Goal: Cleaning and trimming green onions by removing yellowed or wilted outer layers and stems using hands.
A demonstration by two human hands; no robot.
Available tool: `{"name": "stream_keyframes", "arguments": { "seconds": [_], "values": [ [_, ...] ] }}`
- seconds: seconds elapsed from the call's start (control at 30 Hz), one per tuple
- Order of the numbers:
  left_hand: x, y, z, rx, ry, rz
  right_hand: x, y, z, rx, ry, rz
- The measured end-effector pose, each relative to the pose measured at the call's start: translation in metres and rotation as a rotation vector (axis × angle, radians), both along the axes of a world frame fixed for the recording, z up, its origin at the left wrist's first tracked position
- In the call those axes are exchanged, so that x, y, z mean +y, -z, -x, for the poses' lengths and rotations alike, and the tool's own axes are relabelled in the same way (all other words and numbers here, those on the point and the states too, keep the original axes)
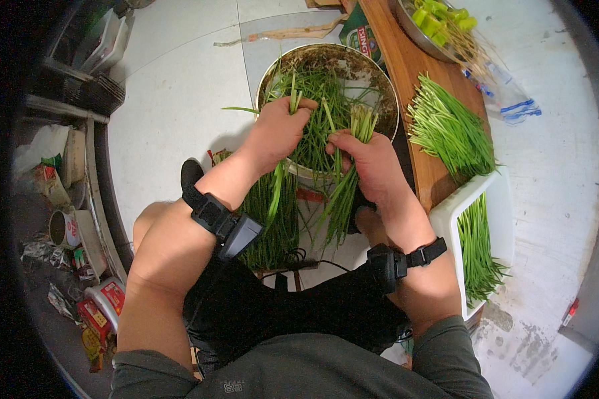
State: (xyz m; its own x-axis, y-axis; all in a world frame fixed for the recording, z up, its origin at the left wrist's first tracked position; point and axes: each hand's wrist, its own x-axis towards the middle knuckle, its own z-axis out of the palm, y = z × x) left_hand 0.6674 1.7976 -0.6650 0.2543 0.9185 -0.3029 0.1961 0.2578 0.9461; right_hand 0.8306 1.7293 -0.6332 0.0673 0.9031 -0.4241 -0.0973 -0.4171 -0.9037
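Over the rim of a round metal bucket (pixel 394 107), my left hand (pixel 282 124) grips a few garlic chive stalks, their pale ends upward and their green leaves hanging below. To its right, my right hand (pixel 372 157) holds a bunch of chives (pixel 362 122) with the cut ends up; one stalk stands apart near the thumb and fingers. Loose green leaves (pixel 312 109) lie in the bucket, whose inner wall is stained. A large dark green bundle of chives (pixel 272 219) lies below my left forearm.
At the right, a pile of chives (pixel 449 124) rests on a wooden board (pixel 429 187), beside a white plastic bin (pixel 451 214) holding more chives. A metal bowl (pixel 404 30) with green peppers and skewers stands at the top right. Cluttered shelves (pixel 97 199) line the left side.
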Motion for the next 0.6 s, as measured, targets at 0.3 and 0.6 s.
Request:
{"name": "stream_keyframes", "arguments": {
  "seconds": [0.3, 0.6],
  "values": [
    [-0.011, -0.017, -0.005, -0.220, 0.125, 0.141, 0.000, 0.003, -0.001, -0.032, 0.010, 0.046],
    [-0.001, -0.016, -0.002, 0.074, -0.013, -0.054, -0.002, 0.002, 0.004, -0.029, -0.044, 0.021]
  ]
}}
